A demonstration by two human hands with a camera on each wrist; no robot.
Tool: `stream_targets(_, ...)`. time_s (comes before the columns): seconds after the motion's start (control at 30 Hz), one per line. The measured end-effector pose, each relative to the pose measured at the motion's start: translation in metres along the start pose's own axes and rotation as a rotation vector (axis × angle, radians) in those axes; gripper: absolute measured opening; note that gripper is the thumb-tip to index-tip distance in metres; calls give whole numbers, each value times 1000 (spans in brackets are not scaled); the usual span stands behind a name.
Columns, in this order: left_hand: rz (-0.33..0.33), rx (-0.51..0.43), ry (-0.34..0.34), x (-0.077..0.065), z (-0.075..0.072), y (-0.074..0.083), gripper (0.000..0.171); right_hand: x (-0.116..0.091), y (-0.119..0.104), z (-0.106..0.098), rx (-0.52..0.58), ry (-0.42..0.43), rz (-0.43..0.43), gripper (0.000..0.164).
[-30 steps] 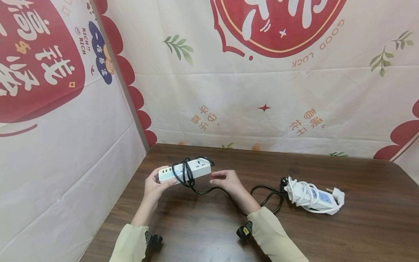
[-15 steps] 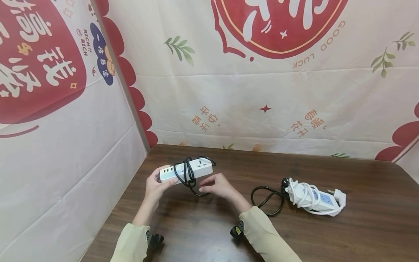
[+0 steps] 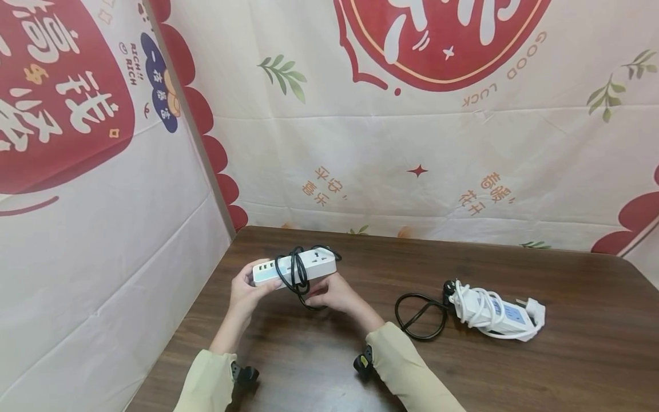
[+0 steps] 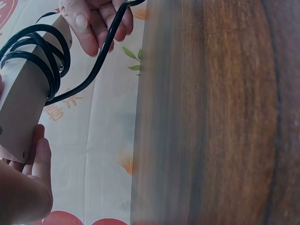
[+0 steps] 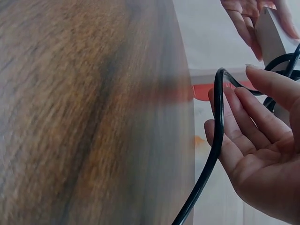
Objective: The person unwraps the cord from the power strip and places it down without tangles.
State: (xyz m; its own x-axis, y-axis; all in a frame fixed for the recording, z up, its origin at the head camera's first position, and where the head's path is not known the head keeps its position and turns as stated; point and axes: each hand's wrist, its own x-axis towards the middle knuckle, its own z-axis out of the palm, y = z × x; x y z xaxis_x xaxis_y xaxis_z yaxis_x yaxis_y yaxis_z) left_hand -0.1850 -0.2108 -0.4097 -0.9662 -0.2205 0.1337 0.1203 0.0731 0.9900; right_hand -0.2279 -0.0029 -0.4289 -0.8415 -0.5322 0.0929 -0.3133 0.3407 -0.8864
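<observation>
My left hand (image 3: 244,290) grips the near-left end of a white power strip (image 3: 321,262), tilted above the table. Several turns of black cord (image 3: 297,269) wrap around its middle. My right hand (image 3: 332,292) is below the strip's right end. In the right wrist view, the black cord (image 5: 218,136) crosses the right hand's loosely bent fingers (image 5: 262,115) near their tips, with the thumb held apart. That cord bends sharply above the fingers and runs downward. In the left wrist view, the cord (image 4: 93,70) leads from the wraps past the right hand's fingers.
On the brown wooden table (image 3: 576,366), a second white power strip (image 3: 494,312) lies to the right, wrapped in its white cord. A black plug (image 3: 449,290) and a loop of black cord (image 3: 412,332) lie at its left end. Printed cloth (image 3: 386,137) hangs behind.
My right hand has moved left, from beside the strip's right end to beneath it near the wraps. The slack black cord has shifted with it. The left hand keeps its grip, almost still.
</observation>
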Motion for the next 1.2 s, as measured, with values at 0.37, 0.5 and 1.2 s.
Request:
stream_targets(0.37,1,-10,0,1,1,0,51,3,0,6,-45,-75,30,19)
stream_targets(0.5,0,-16,1,0,0,2,51,3,-2,7,-78,-116,65,16)
stream_targets(1.2,-11,-56,-68,-6,-13,3,52,7,7,-20,11,18,-12,55)
